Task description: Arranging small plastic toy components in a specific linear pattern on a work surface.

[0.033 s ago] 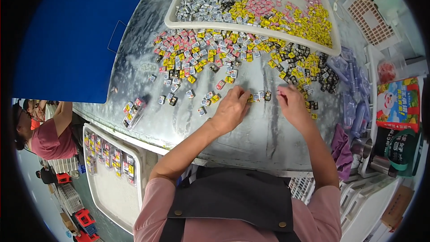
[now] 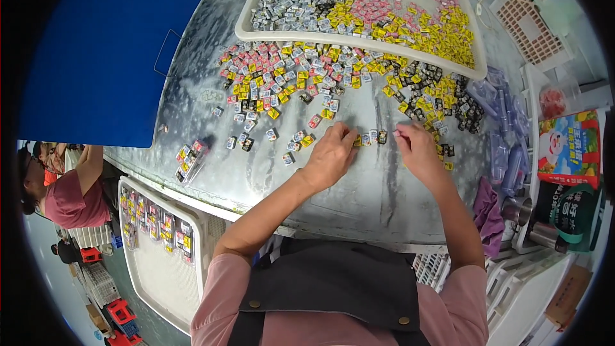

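Small wrapped packets in yellow, white-and-blue and black form a short row on the metal table in front of me. At the row's left end my left hand rests with its fingers curled together; a yellow packet sits against its fingertips. Just right of the row, apart from the black end packet, is my right hand, thumb and finger pinched. Something small and pinkish may be in that pinch, too small to tell from a fingertip. Several loose packets lie left of my left hand.
A white tray of sorted packets stands at the back, mixed packets spread before it. At left are a filled clear box, a blue board and a tray of packed boxes. Clear plastic cases and a purple cloth lie right.
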A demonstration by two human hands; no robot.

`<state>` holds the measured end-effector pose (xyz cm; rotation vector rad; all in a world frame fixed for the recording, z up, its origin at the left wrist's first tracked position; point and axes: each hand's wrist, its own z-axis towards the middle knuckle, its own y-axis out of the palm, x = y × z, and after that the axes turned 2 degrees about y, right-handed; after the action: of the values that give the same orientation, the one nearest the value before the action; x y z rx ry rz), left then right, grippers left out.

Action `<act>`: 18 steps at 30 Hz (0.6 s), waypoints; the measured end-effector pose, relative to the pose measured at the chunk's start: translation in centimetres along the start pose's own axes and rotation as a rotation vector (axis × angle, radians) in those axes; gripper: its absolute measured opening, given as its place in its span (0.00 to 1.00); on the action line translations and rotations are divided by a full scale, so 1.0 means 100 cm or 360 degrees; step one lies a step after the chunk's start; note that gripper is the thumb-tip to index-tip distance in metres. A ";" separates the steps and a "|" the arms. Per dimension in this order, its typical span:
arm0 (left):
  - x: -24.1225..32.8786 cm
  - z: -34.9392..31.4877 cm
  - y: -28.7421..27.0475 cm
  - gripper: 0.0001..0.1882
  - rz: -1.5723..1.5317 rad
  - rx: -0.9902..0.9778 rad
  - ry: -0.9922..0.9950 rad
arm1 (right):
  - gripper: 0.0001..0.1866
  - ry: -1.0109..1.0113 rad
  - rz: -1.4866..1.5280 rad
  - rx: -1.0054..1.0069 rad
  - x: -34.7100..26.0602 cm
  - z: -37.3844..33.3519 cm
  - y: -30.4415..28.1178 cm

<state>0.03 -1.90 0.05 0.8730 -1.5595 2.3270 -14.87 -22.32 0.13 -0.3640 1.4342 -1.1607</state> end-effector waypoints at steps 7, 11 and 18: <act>0.010 0.015 0.008 0.21 0.0319 0.0044 0.0094 | 0.10 0.0522 0.0383 -0.0067 -0.020 0.000 0.002; 0.002 0.014 0.011 0.21 0.0336 -0.0021 0.0112 | 0.11 0.0511 0.0254 -0.0204 -0.024 -0.002 0.000; 0.006 0.020 0.006 0.21 0.0261 -0.0072 0.0104 | 0.15 0.0076 -0.0033 -0.0105 -0.041 0.000 -0.011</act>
<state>-0.01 -4.01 0.43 0.6752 -1.7081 2.3927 -14.26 -19.58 3.36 -0.4006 1.5162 -1.1474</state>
